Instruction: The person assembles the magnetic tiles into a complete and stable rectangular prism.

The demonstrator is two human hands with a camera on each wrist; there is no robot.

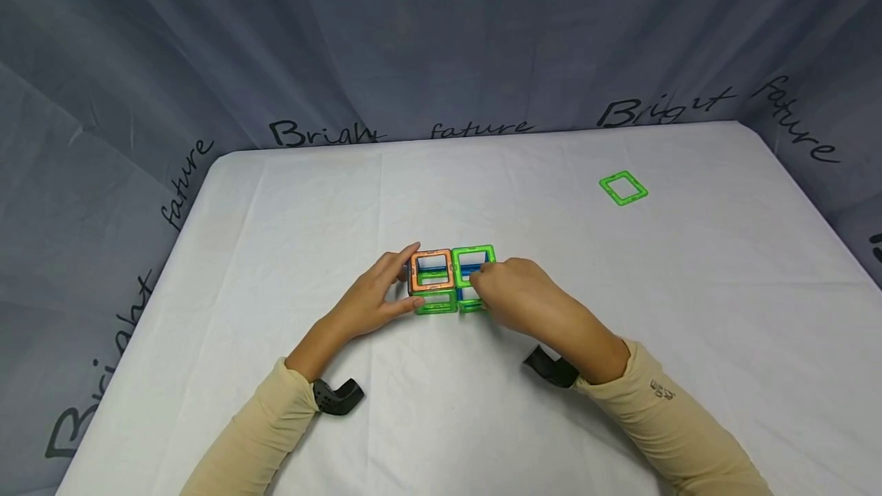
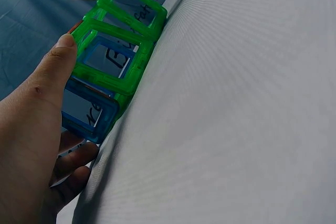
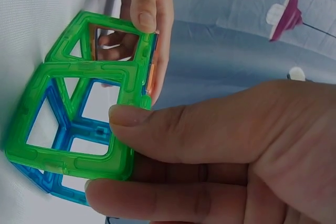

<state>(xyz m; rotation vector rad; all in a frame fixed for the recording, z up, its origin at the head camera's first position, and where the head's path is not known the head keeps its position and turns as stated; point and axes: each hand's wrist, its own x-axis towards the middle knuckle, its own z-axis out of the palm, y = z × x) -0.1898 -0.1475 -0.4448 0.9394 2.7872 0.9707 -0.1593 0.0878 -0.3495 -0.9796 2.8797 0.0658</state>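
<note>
Two joined cubes of see-through magnetic tiles stand side by side on the white cloth. The left cube has an orange tile (image 1: 432, 287) on top, a green front tile (image 2: 100, 81) and a blue side tile (image 2: 108, 114). My left hand (image 1: 368, 297) holds this cube, its thumb at the front upper edge and its fingers round the left side. The right cube shows a green top tile (image 1: 473, 249), a green front tile (image 3: 73, 69) and blue tiles (image 3: 90, 129) inside and behind. My right hand (image 1: 520, 293) pinches its right side between thumb and fingers.
A loose green tile (image 1: 610, 194) lies flat toward the far right of the table (image 1: 310, 197). Grey curtains (image 1: 441, 37) with handwriting hang along the back and sides. Black wrist mounts (image 1: 339, 398) project below both forearms.
</note>
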